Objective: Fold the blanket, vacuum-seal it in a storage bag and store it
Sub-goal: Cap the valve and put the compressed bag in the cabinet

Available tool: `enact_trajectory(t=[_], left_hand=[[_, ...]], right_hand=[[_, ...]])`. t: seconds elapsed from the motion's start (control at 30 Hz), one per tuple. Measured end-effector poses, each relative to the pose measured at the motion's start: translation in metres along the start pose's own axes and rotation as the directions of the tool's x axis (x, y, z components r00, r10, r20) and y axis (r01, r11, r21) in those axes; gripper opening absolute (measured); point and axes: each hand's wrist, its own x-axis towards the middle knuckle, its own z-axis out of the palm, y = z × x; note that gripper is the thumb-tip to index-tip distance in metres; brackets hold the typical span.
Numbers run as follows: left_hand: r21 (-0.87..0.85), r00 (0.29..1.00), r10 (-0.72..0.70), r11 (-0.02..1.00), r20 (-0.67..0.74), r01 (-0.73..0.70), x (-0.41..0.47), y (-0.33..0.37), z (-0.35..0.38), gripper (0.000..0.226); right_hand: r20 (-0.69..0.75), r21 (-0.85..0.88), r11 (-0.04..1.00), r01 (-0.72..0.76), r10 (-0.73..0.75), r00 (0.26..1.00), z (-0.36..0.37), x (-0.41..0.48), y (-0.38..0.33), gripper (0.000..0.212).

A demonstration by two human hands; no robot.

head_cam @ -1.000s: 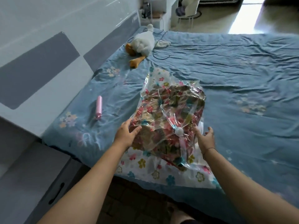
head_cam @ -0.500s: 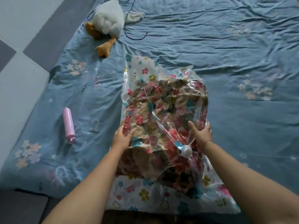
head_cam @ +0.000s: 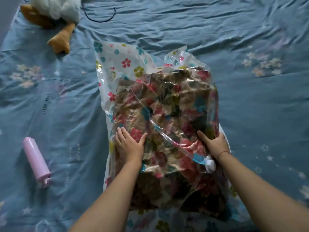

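Note:
A clear storage bag (head_cam: 117, 64) with a flower print lies on the blue bed. Inside it sits the folded floral blanket (head_cam: 167, 111), shrunk and wrinkled under the plastic. The bag's white round valve (head_cam: 210, 165) shows on top near my right wrist. My left hand (head_cam: 128, 144) lies flat on the bag's left side, fingers straight and spread. My right hand (head_cam: 213, 143) holds the bag's right edge, thumb on top and fingers wrapped over the side.
A pink cylindrical pump (head_cam: 36, 159) lies on the sheet to the left. A white and orange plush duck (head_cam: 55, 12) sits at the far left, with a dark cable (head_cam: 100, 19) beside it. The blue bed sheet (head_cam: 259, 106) spreads to the right.
The view has moved closer and lower over the bag. Both hands slid forward from the bag's near end to its middle, the left now pressing on top, the right on the side edge.

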Motion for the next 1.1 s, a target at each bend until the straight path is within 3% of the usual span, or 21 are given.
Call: enact_trajectory(t=[0.07,0.17,0.27,0.37,0.6,0.77,0.87,1.0,1.1], left_hand=[[0.043,0.999,0.032,0.999,-0.017,-0.031,0.0,-0.001,0.004,0.114],[0.024,0.999,-0.033,0.999,-0.015,0.033,0.009,0.005,0.005,0.121],[0.009,0.995,-0.098,0.995,-0.019,0.098,0.018,0.011,0.006,0.112],[-0.017,0.995,-0.075,0.997,-0.07,0.074,0.019,0.009,0.009,0.091],[0.007,0.977,0.141,0.99,-0.159,-0.142,-0.009,-0.017,0.005,0.052],[0.054,0.973,0.23,0.972,-0.014,-0.229,-0.057,-0.057,-0.003,0.044],[0.077,0.955,0.287,0.953,0.078,-0.293,-0.093,-0.067,-0.016,0.036],[0.044,0.919,0.378,0.922,0.114,-0.384,-0.114,-0.04,-0.039,0.037],[-0.011,0.864,0.494,0.869,0.102,-0.495,-0.127,0.009,-0.058,0.032]], right_hand=[[-0.002,0.009,1.0,0.013,-0.013,1.0,0.002,0.009,0.01,0.13],[-0.045,0.021,0.998,0.052,-0.051,0.998,0.008,0.016,0.017,0.116],[-0.067,0.005,0.999,0.044,-0.043,0.997,0.013,0.017,0.016,0.11],[-0.103,-0.043,0.999,0.008,-0.012,0.995,0.014,0.015,0.016,0.116],[-0.127,-0.129,0.992,0.005,-0.022,0.992,-0.002,-0.019,0.026,0.102],[-0.129,-0.157,0.988,-0.014,-0.007,0.992,-0.024,-0.077,0.064,0.08],[-0.149,-0.111,0.993,-0.036,0.019,0.989,-0.04,-0.114,0.09,0.083],[-0.231,-0.009,0.998,-0.066,0.063,0.971,-0.074,-0.151,0.104,0.066],[-0.341,0.097,0.994,-0.059,0.089,0.936,-0.119,-0.174,0.106,0.078]])
